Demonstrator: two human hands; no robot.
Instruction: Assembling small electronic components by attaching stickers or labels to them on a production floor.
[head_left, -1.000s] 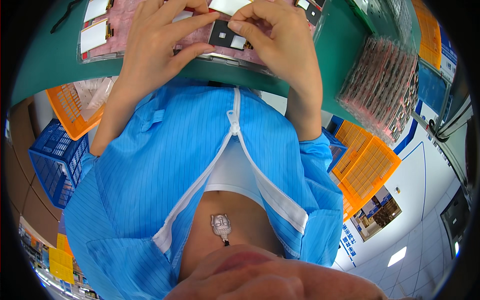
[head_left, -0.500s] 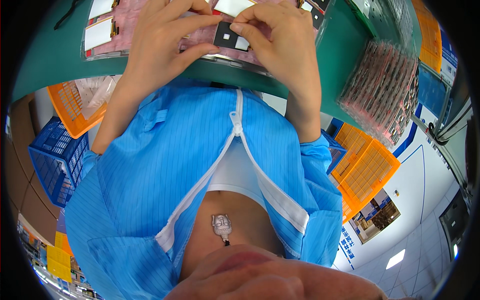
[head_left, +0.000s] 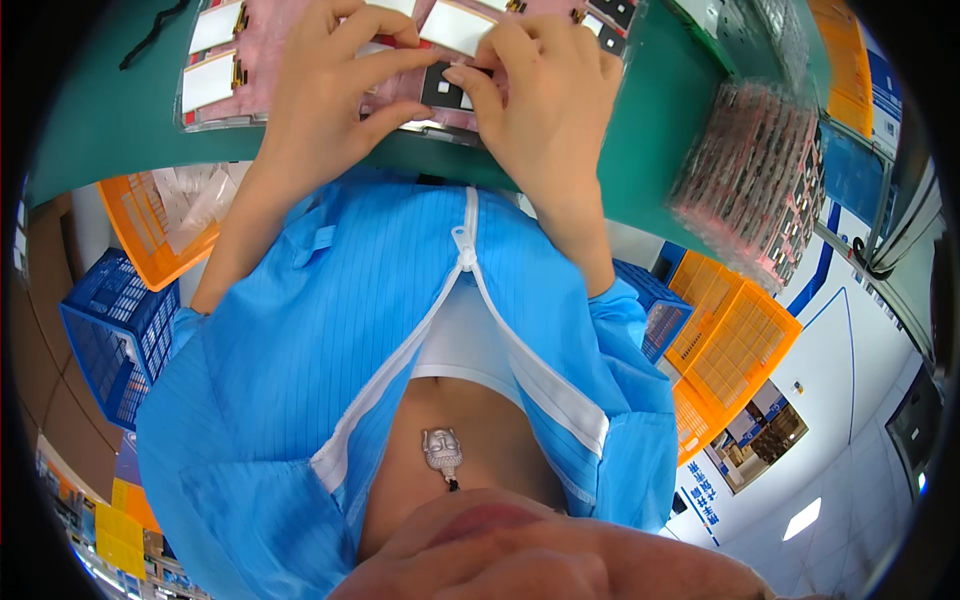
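A shallow clear tray [head_left: 225, 122] with pink lining lies before me, holding white rectangular parts [head_left: 208, 84] with small gold-and-black ribbon ends. Both my hands are over its near side, at a flat black piece [head_left: 443, 88] with a white square on it. My left hand [head_left: 340, 95] is open, its index finger and thumb apart at the piece's left end. My right hand [head_left: 540, 115] has curled fingers, with the thumb tip pinching the piece's upper edge; the hand hides its right end. Other black parts [head_left: 610, 40] sit at the tray's far right.
The tray is on a green mat [head_left: 100, 130]. A tall stack of similar filled trays [head_left: 750, 180] stands at the right. Below the table edge are orange baskets [head_left: 735, 345] and blue crates [head_left: 120, 330]. A black cord [head_left: 150, 38] lies far left.
My right hand has shifted left and a little down, and its thumb has moved along the black piece. In the picture, the tray sits slightly lower. My left hand keeps nearly the same pose.
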